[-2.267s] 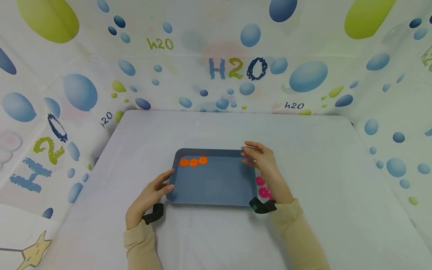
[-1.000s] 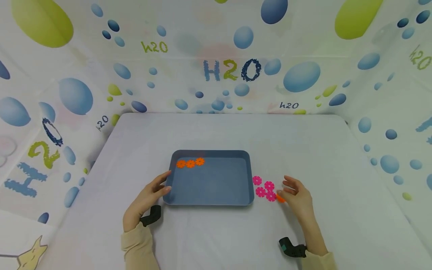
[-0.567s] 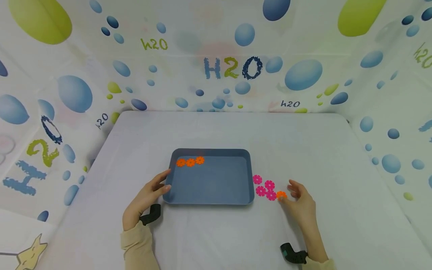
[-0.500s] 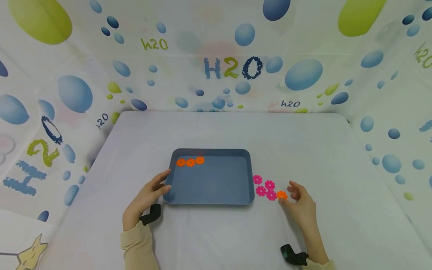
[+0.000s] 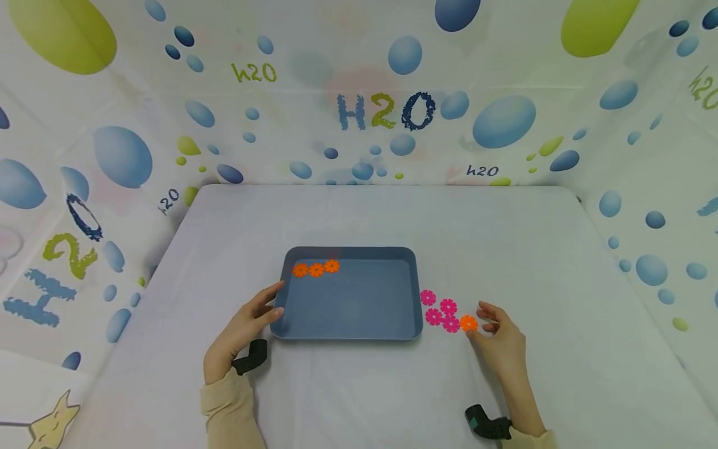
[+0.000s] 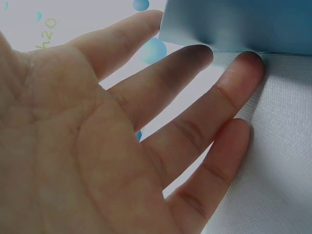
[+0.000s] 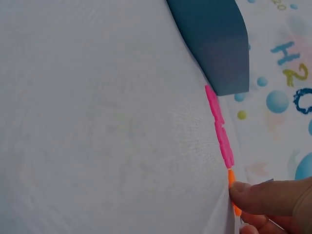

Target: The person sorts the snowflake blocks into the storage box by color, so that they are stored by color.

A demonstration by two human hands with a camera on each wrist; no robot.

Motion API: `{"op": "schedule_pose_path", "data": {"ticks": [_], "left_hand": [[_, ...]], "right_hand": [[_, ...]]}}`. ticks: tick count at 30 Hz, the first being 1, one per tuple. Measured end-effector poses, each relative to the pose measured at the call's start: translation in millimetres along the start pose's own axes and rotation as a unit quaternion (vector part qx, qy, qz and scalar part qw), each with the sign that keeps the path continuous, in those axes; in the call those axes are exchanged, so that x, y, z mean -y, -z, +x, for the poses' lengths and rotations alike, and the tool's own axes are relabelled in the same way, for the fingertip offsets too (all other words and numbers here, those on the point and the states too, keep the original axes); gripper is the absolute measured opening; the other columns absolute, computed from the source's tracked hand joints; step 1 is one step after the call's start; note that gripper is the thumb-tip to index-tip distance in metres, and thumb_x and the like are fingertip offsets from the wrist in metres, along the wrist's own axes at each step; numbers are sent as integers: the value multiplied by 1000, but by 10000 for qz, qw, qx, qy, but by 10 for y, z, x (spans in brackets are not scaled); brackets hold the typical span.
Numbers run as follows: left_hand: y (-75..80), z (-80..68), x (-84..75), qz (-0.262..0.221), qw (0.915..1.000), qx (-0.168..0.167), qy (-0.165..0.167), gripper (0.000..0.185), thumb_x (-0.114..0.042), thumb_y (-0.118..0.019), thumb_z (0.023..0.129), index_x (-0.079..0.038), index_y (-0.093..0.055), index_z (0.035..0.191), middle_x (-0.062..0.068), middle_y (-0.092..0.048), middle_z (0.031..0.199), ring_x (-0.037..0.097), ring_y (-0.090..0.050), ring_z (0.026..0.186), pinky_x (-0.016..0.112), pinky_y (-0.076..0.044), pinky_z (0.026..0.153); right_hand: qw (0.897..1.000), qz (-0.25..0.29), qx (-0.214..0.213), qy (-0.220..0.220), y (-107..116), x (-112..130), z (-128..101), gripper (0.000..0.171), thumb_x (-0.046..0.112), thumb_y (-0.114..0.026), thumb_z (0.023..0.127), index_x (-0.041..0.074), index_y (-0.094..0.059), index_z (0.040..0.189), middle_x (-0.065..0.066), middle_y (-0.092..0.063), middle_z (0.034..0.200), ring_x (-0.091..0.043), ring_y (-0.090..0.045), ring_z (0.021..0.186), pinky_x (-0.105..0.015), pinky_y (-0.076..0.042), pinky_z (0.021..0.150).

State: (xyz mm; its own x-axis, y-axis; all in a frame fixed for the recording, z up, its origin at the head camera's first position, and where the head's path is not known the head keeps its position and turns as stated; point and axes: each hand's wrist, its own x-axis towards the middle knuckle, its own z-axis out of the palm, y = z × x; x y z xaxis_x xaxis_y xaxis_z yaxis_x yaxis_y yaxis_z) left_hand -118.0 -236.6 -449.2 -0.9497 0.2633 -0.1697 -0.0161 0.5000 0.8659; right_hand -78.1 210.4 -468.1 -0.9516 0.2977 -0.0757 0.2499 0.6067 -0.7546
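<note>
A shallow blue-grey tray (image 5: pixel 348 305) lies on the white-covered table. My left hand (image 5: pixel 247 327) rests at its left side with spread fingers; in the left wrist view the fingertips (image 6: pixel 200 53) are close to the tray wall (image 6: pixel 243 24). Three orange flower-shaped pieces (image 5: pixel 316 270) form a row inside, near the tray's far left corner. Right of the tray lie several pink flower-shaped pieces (image 5: pixel 434 317), with one orange flower-shaped piece (image 5: pixel 469 322) flat beside them. My right hand (image 5: pixel 502 343) touches this piece's near edge with its thumb (image 7: pixel 248 192); the other fingers stand apart, loosely bent.
A white cloth (image 5: pixel 348 393) covers the table. Behind and at both sides hangs a white curtain (image 5: pixel 314 125) printed with blue and green drops and H2O lettering. Black camera mounts (image 5: pixel 487 425) sit on both wrists.
The right hand has moved from the tray's far right corner to the loose orange piece. That piece looked tilted and partly hidden a second ago; now it lies flat. The left hand has stayed put.
</note>
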Motion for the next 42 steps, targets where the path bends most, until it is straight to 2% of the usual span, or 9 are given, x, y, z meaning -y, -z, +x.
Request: {"op": "schedule_pose_path", "data": {"ticks": [6, 17, 25, 35, 42], "left_hand": [[6, -6, -17, -34, 10000, 16, 25, 59, -24, -54, 93, -13, -28, 145, 24, -26, 145, 49, -33, 124, 59, -35, 94], [-10, -12, -25, -21, 10000, 60, 5, 59, -23, -53, 93, -12, -28, 145, 25, -26, 145, 49, -34, 124, 58, -35, 94], [-4, -7, -4, 21, 10000, 79, -41, 59, -24, -53, 93, -11, -28, 145, 25, -26, 145, 50, -34, 124, 58, -35, 94], [-1, -7, 8, -11, 10000, 53, -42, 59, -22, -53, 93, -11, -27, 145, 25, -25, 145, 49, -34, 124, 57, -36, 94], [-1, -3, 31, 41, 9999, 46, -133, 61, -30, -53, 93, -14, -27, 145, 26, -25, 145, 51, -34, 122, 59, -35, 93]], "right_hand": [[9999, -119, 79, 37, 6, -4, 8, 49, 8, -70, 78, 7, -54, 124, -11, -64, 104, -23, -56, 88, -26, -45, 67], [9980, -497, 381, 121, 17, -7, 22, 41, 9, -67, 78, 3, -58, 118, -12, -63, 100, -24, -55, 86, -29, -43, 67], [9972, -584, 443, 128, 20, 3, 27, 33, 6, -67, 77, 3, -64, 109, -11, -60, 90, -23, -53, 83, -30, -41, 67], [9989, -412, 205, 80, 33, 12, 19, 24, 7, -67, 79, 3, -67, 102, -9, -64, 85, -20, -55, 76, -24, -43, 59], [9991, -352, 186, 124, 50, 25, 19, 22, 7, -67, 79, 4, -69, 101, -8, -65, 85, -20, -58, 77, -26, -44, 63]]}}
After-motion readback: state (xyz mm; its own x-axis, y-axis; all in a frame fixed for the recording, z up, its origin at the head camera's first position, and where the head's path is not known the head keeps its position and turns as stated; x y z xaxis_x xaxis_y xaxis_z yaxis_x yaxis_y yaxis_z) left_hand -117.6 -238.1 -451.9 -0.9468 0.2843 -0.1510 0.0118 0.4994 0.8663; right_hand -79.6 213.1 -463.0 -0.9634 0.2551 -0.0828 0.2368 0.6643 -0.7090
